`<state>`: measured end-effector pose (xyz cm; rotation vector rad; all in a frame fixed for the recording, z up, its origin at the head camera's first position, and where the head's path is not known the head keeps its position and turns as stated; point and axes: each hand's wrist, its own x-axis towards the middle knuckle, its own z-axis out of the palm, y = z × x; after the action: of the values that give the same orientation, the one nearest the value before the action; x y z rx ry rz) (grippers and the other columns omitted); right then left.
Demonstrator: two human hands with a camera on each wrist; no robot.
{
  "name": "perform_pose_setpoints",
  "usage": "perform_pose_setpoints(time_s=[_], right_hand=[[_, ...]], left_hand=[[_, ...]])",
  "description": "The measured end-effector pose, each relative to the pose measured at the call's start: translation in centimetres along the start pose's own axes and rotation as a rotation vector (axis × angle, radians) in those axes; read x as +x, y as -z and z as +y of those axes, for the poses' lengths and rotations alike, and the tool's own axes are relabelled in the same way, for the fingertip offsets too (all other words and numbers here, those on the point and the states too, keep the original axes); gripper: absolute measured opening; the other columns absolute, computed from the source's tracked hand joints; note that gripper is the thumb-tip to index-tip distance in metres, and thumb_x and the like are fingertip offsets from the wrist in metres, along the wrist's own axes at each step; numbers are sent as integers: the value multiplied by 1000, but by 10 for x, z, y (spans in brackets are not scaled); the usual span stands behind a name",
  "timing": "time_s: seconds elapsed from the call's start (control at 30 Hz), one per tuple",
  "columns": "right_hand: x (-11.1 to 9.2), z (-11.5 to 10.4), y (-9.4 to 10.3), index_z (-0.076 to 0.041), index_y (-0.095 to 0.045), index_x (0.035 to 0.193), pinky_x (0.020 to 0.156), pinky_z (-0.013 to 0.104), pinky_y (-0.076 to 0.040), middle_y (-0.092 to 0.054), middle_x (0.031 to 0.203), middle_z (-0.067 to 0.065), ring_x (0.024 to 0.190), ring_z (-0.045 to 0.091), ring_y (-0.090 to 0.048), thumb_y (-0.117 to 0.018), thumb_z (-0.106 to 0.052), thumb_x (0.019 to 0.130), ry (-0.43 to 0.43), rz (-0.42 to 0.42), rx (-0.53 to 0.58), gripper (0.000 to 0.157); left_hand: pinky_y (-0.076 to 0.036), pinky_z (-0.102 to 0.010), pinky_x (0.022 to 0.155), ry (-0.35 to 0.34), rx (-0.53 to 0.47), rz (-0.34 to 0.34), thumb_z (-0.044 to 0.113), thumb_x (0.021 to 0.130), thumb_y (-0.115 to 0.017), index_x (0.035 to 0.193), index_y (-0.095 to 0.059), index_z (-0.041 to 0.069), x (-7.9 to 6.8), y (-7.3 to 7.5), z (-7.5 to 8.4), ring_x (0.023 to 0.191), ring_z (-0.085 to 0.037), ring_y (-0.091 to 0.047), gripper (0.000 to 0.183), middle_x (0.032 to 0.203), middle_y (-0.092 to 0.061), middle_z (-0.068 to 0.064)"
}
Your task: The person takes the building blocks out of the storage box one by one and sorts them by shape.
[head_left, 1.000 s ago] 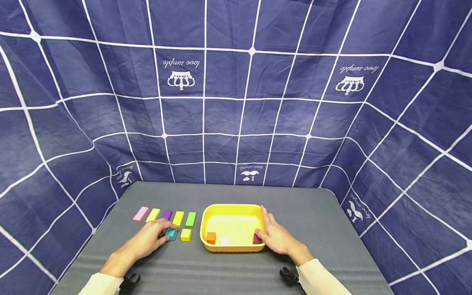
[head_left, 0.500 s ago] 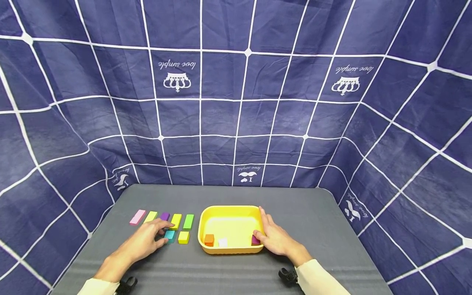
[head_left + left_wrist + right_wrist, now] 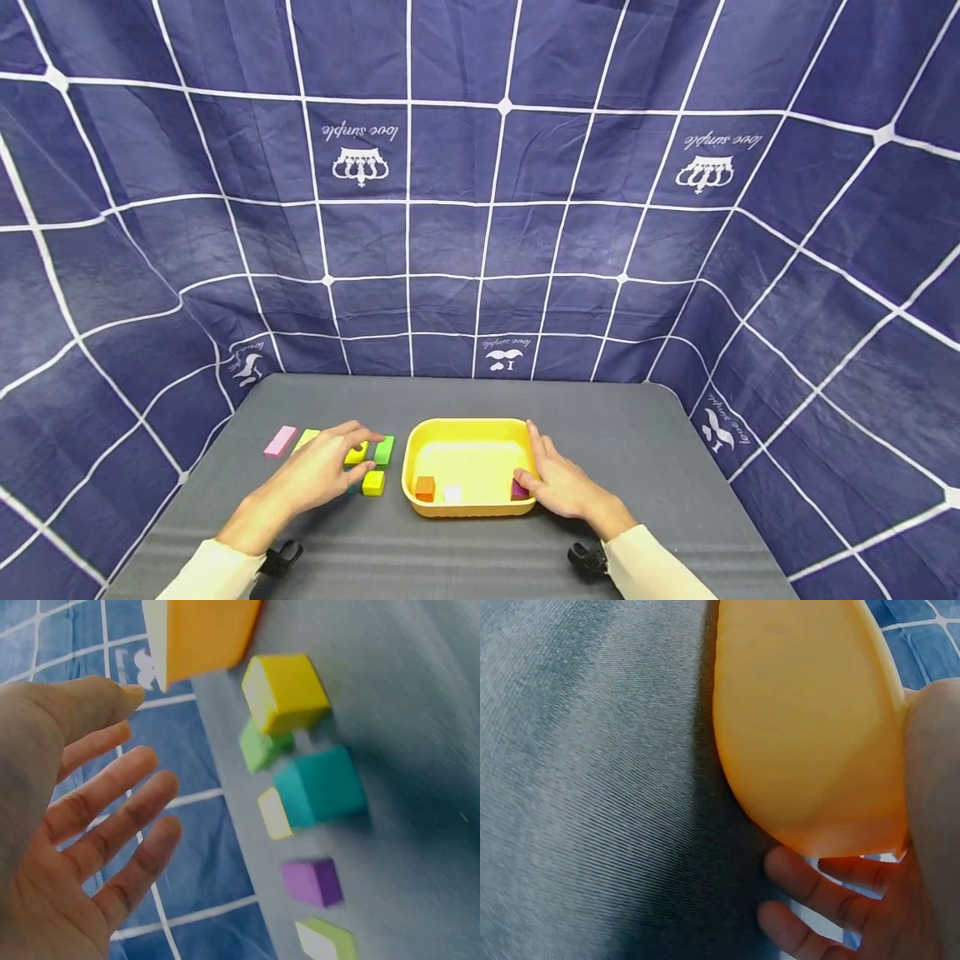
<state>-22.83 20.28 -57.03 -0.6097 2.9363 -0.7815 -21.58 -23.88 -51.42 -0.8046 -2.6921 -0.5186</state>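
Note:
My left hand (image 3: 322, 471) hovers over the blocks on the left, fingers apart and nothing between them. In the left wrist view a teal block (image 3: 322, 787) sits on the table beside a yellow cube (image 3: 292, 694), both clear of the fingertips. Seen from the head, that hand covers most of the teal block, and its thumb points at the yellow cube. My right hand (image 3: 566, 487) holds the yellow tray (image 3: 476, 511) by its right side, thumb over the rim and fingers along the outer wall. Below that thumb lies a dark purple cube (image 3: 518, 491).
An orange cube (image 3: 425, 489) and a white cube (image 3: 453, 495) lie along the tray's near side. Behind the left hand runs a row of flat blocks: pink (image 3: 281, 441), pale yellow (image 3: 306, 438), purple (image 3: 311, 882), yellow (image 3: 356, 453) and green (image 3: 383, 450). Blue cloth (image 3: 450, 233) hangs behind the grey table (image 3: 600, 417).
My left hand has left the teal block, moving right and slightly away from me toward the yellow cube, its fingers spreading. The right hand and tray stay put.

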Motion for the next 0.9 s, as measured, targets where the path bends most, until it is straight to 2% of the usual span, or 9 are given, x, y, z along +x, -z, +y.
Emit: perform_pose_setpoints(time_s=[0.13,0.27,0.4,0.63,0.9], right_hand=[[-1,2,3,4,-16,183,124,60,-57,-58,161,24,128,34,-74,-68,-48,115,-7,-25,1,100],[-2,3,6,2,-16,184,128,59,-54,-57,163,23,134,34,-72,-69,-52,115,-19,-43,21,103],[-1,2,6,2,-15,185,128,60,-54,-55,164,24,133,34,-72,-69,-53,114,-22,-56,36,104],[0,1,2,0,-13,185,128,60,-54,-55,165,22,133,34,-72,-67,-53,115,-23,-53,35,103],[-1,1,4,1,-14,185,122,62,-57,-58,158,24,120,32,-74,-68,-52,115,-11,-55,28,103]], left_hand=[[-69,-43,89,-47,-28,-35,17,99,-94,132,-85,17,17,-4,15,104,-20,-82,35,122,-81,4],[-68,-39,89,-81,-68,-114,18,101,-92,135,-84,13,32,-11,26,105,-19,-79,35,125,-81,-1],[-65,-35,87,-131,-91,-190,18,102,-91,136,-84,12,44,-18,34,100,-19,-76,35,123,-81,-3],[-68,-42,102,-206,-128,-312,20,101,-92,134,-84,15,65,-29,46,116,-28,-82,35,131,-83,1],[-66,-31,99,-238,-107,-488,23,94,-100,134,-85,16,90,-38,66,112,-24,-83,43,132,-86,1]])
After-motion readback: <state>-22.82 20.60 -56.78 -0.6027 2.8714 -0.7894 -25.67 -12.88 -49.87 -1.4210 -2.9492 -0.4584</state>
